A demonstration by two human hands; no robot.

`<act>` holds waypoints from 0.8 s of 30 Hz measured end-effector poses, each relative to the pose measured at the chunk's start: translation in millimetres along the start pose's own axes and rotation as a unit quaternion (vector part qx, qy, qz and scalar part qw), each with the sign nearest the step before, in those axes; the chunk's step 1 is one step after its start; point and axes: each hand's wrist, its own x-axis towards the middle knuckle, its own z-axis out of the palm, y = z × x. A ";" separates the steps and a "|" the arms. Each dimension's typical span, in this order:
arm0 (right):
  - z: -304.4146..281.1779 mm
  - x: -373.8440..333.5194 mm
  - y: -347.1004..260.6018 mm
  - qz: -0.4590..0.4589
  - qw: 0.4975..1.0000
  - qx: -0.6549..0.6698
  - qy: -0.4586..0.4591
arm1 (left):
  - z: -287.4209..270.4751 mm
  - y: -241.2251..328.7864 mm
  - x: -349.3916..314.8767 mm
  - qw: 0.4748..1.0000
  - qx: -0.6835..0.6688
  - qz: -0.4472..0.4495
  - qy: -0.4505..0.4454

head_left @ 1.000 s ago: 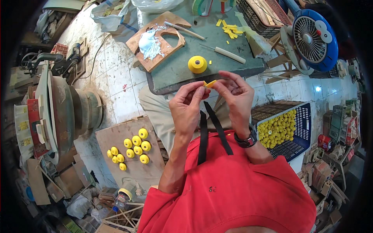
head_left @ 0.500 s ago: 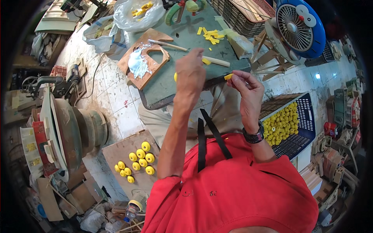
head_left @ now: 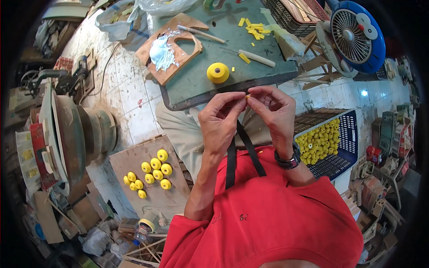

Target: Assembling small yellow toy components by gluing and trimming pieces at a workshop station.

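Just beyond the table's near edge, my left hand [head_left: 219, 120] and my right hand [head_left: 275, 114] meet fingertip to fingertip. Both pinch a small yellow strip [head_left: 248, 96], mostly covered by the fingers. A yellow round piece with a centre hole [head_left: 218, 73] sits on the green table [head_left: 187, 91] ahead of my left hand. To its right lie a thin pointed tool with a pale handle [head_left: 259, 58], another yellow strip [head_left: 244, 58] and a tiny yellow bit [head_left: 233, 69].
Farther back are a wooden board [head_left: 167, 77] bearing white paste [head_left: 163, 53], a brush-like stick [head_left: 203, 34] and a pile of yellow strips [head_left: 256, 29]. Yellow round pieces fill part of a dark crate [head_left: 348, 134] at right; several stand on a low plywood board [head_left: 127, 156]. A blue fan [head_left: 377, 49] stands at far right.
My left hand has come back from over the table to the yellow strip. My right hand has moved left to meet it. The yellow round piece is now uncovered; the view has shifted.
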 end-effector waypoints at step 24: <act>8.5 -8.5 -2.2 -0.317 0.884 -0.341 -0.038 | -11.5 6.3 -6.6 0.998 -0.051 -0.041 0.017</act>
